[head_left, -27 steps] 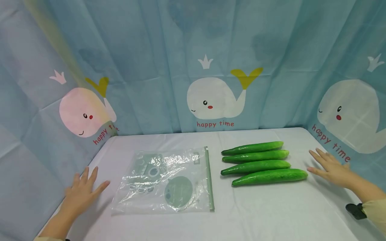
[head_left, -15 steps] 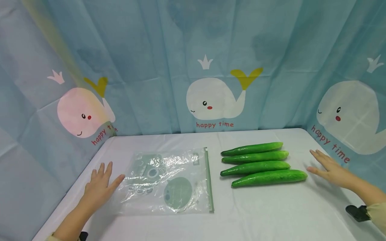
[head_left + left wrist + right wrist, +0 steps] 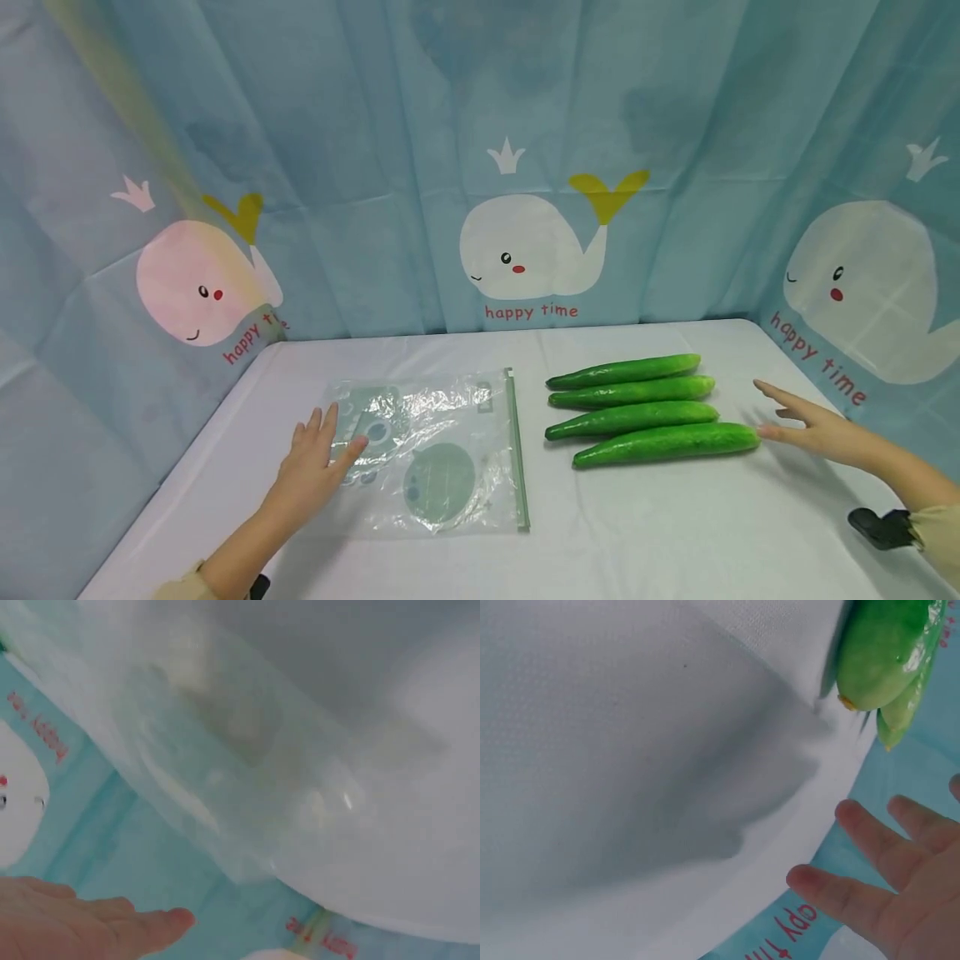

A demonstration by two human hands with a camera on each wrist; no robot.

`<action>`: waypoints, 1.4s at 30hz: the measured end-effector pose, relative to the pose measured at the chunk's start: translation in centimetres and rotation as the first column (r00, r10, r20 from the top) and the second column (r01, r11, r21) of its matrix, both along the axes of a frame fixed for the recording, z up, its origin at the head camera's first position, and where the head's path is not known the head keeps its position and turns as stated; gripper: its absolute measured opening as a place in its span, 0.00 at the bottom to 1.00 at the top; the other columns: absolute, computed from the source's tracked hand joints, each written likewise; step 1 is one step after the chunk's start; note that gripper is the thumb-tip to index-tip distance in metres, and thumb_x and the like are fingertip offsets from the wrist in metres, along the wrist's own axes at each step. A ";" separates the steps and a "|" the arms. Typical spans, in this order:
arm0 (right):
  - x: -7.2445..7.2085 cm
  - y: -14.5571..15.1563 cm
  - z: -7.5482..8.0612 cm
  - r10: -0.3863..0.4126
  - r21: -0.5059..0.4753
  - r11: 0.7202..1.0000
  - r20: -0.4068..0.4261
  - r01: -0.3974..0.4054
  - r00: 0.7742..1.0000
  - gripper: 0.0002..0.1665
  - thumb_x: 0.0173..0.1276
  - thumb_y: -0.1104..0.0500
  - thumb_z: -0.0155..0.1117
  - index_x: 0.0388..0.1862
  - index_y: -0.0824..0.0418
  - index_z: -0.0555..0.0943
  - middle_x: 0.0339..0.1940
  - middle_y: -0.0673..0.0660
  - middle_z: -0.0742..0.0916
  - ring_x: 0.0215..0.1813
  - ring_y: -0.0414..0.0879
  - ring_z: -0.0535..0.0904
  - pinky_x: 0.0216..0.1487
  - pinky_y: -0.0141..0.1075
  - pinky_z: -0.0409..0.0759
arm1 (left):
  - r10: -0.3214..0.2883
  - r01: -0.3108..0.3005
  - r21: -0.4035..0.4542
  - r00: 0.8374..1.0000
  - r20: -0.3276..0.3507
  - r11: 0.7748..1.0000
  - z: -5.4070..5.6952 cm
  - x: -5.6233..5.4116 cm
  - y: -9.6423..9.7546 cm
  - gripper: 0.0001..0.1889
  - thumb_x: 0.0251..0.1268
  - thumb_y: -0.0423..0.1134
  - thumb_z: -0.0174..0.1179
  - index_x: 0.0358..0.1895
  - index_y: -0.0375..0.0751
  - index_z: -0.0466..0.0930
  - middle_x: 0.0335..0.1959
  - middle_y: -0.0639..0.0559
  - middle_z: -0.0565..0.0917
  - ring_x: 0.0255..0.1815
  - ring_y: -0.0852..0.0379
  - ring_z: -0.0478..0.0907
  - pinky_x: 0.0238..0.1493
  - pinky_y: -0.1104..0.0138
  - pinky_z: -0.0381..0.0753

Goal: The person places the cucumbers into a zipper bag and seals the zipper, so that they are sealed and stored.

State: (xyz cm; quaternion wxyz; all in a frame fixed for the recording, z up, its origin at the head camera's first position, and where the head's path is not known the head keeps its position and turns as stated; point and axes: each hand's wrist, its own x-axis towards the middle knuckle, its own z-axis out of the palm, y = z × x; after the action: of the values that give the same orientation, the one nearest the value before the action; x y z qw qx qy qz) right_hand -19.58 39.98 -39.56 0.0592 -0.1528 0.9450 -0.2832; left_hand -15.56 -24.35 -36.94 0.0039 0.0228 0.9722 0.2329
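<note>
A pale blue curtain (image 3: 352,108) wraps the back and both sides, printed with white whales (image 3: 517,250), small crowns (image 3: 507,157) and red "happy time" lettering (image 3: 531,312). Inside it stands a table (image 3: 637,533) spread with white cloth, its far corners rounded.

On the left half of the table a clear plastic bag (image 3: 491,442) lies flat and creased, catching the light. It carries green printed shapes, among them a round one (image 3: 438,483), and a green strip (image 3: 517,450) runs down its right edge.

Right of that strip, and apart from it, four green cucumbers (image 3: 666,444) lie side by side, darker ends to the left and paler tips to the right; the nearest sits slightly farther right than the others.

The person's left hand (image 3: 311,467) is over the bag's left part, holding nothing, fingers extended and thumb spread wide. The left wrist view is blurred, so whether it touches the plastic is hard to tell. The right hand (image 3: 821,433) is near the cucumbers' pale tips, fingers stretched and parted, nothing in them; the right wrist view shows a gap between.

Cream sleeves (image 3: 941,537) cover the forearms, with a black piece (image 3: 879,528) below the right wrist.
</note>
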 end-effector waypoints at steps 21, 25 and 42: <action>-0.4 -0.6 -0.5 0.103 -0.095 0.990 -0.009 -0.103 0.995 0.46 0.68 0.61 0.64 0.79 0.58 0.52 0.65 0.82 0.67 0.57 0.79 0.70 0.45 0.69 0.73 | -0.117 0.117 -0.010 0.990 -0.075 0.993 -2.5 -0.6 7.6 0.43 0.69 0.57 0.54 0.74 0.29 0.52 0.74 0.25 0.48 0.72 0.23 0.44 0.61 0.29 0.55; -0.3 -0.8 -0.9 0.104 -0.106 0.989 0.029 -0.101 0.994 0.45 0.69 0.60 0.63 0.79 0.61 0.51 0.65 0.82 0.66 0.57 0.79 0.70 0.46 0.70 0.71 | -0.139 0.138 -0.017 0.987 -0.085 0.990 -2.8 -1.0 9.0 0.45 0.67 0.58 0.57 0.75 0.29 0.51 0.74 0.26 0.49 0.72 0.24 0.45 0.61 0.29 0.57; 0.2 -1.2 -1.6 0.096 -0.086 0.992 0.002 -0.096 0.995 0.47 0.66 0.59 0.65 0.78 0.63 0.52 0.63 0.83 0.69 0.55 0.81 0.70 0.44 0.70 0.72 | -0.294 0.293 -0.038 0.956 -0.021 0.955 -4.7 -2.4 15.0 0.54 0.56 0.67 0.61 0.75 0.31 0.53 0.75 0.31 0.51 0.74 0.29 0.44 0.65 0.34 0.57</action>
State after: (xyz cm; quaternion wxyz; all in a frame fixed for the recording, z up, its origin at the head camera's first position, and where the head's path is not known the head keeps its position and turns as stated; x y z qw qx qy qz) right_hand -19.40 38.77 -41.15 0.0689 -0.1998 0.9233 -0.3207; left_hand -18.00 -9.37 -41.60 0.0261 0.1696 0.9619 0.2126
